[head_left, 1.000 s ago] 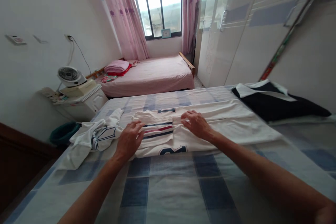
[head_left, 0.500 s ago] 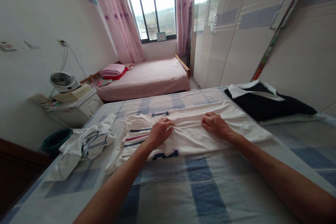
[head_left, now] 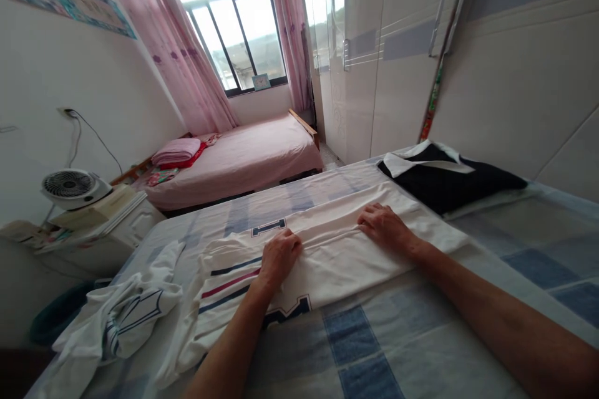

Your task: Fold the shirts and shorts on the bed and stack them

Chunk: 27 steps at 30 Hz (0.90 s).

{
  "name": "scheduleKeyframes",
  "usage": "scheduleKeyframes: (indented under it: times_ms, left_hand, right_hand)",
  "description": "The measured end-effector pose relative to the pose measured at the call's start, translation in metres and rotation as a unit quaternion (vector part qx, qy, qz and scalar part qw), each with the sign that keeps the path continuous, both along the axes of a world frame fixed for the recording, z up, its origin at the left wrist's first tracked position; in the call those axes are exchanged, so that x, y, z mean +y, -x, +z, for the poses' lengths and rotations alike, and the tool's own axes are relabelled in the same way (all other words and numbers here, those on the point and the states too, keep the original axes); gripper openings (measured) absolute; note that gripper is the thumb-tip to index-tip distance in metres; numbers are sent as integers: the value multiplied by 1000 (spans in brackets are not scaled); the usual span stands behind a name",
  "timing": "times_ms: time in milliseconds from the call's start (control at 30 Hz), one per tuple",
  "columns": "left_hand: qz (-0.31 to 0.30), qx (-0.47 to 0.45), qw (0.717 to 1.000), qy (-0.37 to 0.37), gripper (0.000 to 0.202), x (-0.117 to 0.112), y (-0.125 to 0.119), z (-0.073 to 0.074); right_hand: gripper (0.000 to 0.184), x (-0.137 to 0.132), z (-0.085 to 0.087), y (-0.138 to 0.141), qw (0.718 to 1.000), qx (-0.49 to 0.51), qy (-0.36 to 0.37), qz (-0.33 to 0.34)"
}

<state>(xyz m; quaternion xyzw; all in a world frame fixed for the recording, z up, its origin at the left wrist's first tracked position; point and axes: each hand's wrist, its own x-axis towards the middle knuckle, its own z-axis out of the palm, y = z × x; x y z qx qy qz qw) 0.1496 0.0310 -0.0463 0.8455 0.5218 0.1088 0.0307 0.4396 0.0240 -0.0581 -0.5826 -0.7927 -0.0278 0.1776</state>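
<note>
A white shirt (head_left: 337, 271) with dark and red stripes and dark letters lies folded into a long strip on the bed. My left hand (head_left: 279, 257) is closed on its cloth beside the stripes, fingers curled and pinching. Farther right, my right hand (head_left: 387, 230) also has its fingers bent around the fabric. A crease runs between the two hands along the shirt. The fingertips are partly hidden against the cloth.
A crumpled white garment (head_left: 126, 321) with dark stripes lies at the left. A black and white folded garment (head_left: 449, 177) sits at the back right. Beyond the checked bedsheet (head_left: 353, 333) stand a pink bed (head_left: 253, 153), a fan (head_left: 70, 187) on a cabinet, and wardrobes (head_left: 407, 96).
The camera view has turned, so the room tilts and shifts left. Both hands stay on the shirt, and the crease between them looks straighter.
</note>
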Motion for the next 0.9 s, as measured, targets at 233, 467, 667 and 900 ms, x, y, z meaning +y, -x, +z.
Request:
scheduleKeyframes:
  times_ms: [233, 467, 667, 900]
  left_hand:
    - [-26, 11, 998, -62, 19, 1, -1, -4]
    - [-77, 7, 993, -87, 12, 0, -1, -1]
    - [-50, -78, 985, -144, 17, 3, 4, -8]
    - [7, -39, 995, -91, 36, 8, 5, -29]
  right_hand:
    - [14, 2, -3, 2, 999, -20, -25, -1]
    - [6, -2, -1, -1, 999, -1, -25, 33]
    - [15, -4, 2, -3, 998, -4, -38, -54]
    - [29, 0, -6, -21, 976, -38, -38, -209]
